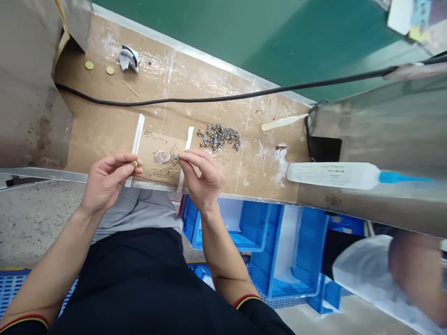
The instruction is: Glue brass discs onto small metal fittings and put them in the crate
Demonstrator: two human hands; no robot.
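My left hand (110, 179) pinches a small round brass-coloured piece (134, 164) between thumb and fingertips, over the left white strip (138, 132). My right hand (203, 177) is closed at the fingertips on a tiny metal part with a blue bit (176, 158), like those in the pile; most of it is hidden. Between the hands, a shiny round disc or shallow dish (162, 157) lies on a cardboard patch strewn with tiny dark slivers. A pile of small metal parts with blue bits (220, 137) lies just beyond my right hand, past the right white strip (189, 138).
A black cable (181, 100) crosses the cardboard-covered bench. Behind it lie two yellow discs (110, 70), a thin stick (130, 89) and crumpled grey material (129, 59). To the right are a flat spatula (284, 122) and a white bottle (331, 175). Blue bins (289, 251) stand below.
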